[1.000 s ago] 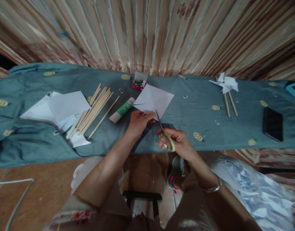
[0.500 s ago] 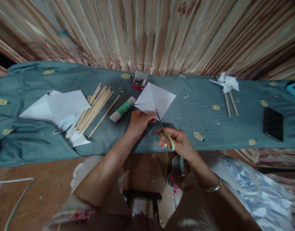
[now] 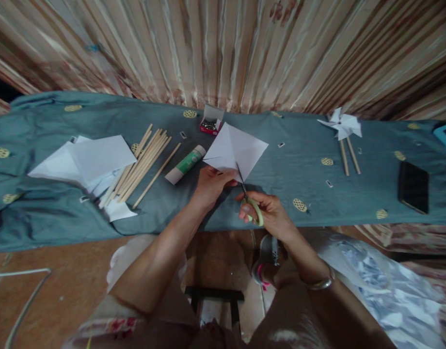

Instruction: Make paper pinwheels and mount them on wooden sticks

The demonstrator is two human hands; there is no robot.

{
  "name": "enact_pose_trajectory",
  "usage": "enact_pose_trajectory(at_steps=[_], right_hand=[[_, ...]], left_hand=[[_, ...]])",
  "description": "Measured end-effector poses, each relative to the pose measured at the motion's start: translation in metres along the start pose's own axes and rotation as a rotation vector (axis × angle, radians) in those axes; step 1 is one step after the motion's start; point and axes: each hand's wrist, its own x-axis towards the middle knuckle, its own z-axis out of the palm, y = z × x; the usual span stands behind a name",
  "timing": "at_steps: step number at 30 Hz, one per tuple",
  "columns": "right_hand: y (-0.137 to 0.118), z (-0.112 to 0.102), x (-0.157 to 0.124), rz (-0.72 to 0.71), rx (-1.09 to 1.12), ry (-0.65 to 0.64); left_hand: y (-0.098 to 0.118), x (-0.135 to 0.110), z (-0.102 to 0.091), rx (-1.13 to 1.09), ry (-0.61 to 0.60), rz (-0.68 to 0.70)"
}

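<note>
The paper [image 3: 239,148] is held over the cloth [image 3: 281,169] near the middle, turned so that one corner is pointed toward the body. Its near edge is pinched by the left hand [image 3: 214,186] — thumb laid on top, fingers curled beneath. A slit can be seen running in from its left corner, and a crease is shown across its face.

The scissors [image 3: 259,213] are gripped by the right hand [image 3: 266,211], its fingers closed about the green handle. The dark blades are laid over the paper near its close corner, just beside the left thumb; how far they are parted cannot be told.

Behind the paper, close to its far corner, a red box [image 3: 210,127] is set with its lid up and small metal pieces inside. To the left, the glue [image 3: 186,165] is laid slantwise, then the sticks [image 3: 145,167] are bunched beside a pile of white sheets [image 3: 103,157]. Well to the right, a pinwheel [image 3: 342,127] is placed — two sticks are seen under it — and beyond it, a phone [image 3: 413,188].
</note>
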Motion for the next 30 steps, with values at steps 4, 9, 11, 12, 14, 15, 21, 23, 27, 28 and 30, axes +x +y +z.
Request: enact_pose_trajectory(at_steps=[4,9,11,12,14,15,21,23,27,28,30], right_hand=[[0.0016,-0.0005,0.0002,-0.017,-0.009,-0.002],[0.0043,-0.0001,0.0008,-0.009,0.013,0.009],[0.0051,-0.0001,0.0012,-0.001,0.027,0.011],[0.0054,-0.0002,0.0013,0.002,0.03,0.011],[0.0056,-0.0005,0.0013,0.001,0.028,0.015],[0.0055,-0.0007,0.0012,-0.002,0.026,0.018],[0.0055,-0.0005,0.0013,-0.025,0.017,0.03],[0.0058,0.0,0.0016,-0.028,0.011,0.035],[0.0051,0.0008,0.0021,-0.014,0.017,0.045],[0.0046,0.001,0.0021,-0.011,0.023,0.048],[0.0033,0.0015,0.0022,-0.006,0.038,0.055]], left_hand=[[-0.0001,-0.0007,0.0005,-0.006,-0.007,0.002],[-0.001,0.0006,0.0002,-0.03,-0.004,0.0],[-0.0014,0.0008,0.0,-0.03,-0.002,0.001],[-0.0015,0.0007,0.0,-0.028,-0.003,0.003],[-0.0015,-0.0001,0.0002,-0.023,-0.013,0.002],[-0.0015,-0.0006,0.0003,-0.018,-0.019,-0.001],[-0.0016,-0.0024,0.0018,-0.022,-0.026,-0.015],[-0.0014,-0.0024,0.0022,-0.025,-0.02,-0.01],[-0.0006,-0.0027,0.0026,-0.012,-0.013,-0.003],[-0.0005,-0.0029,0.0027,-0.008,-0.015,-0.004],[-0.0008,-0.0032,0.0028,-0.007,-0.018,-0.009]])
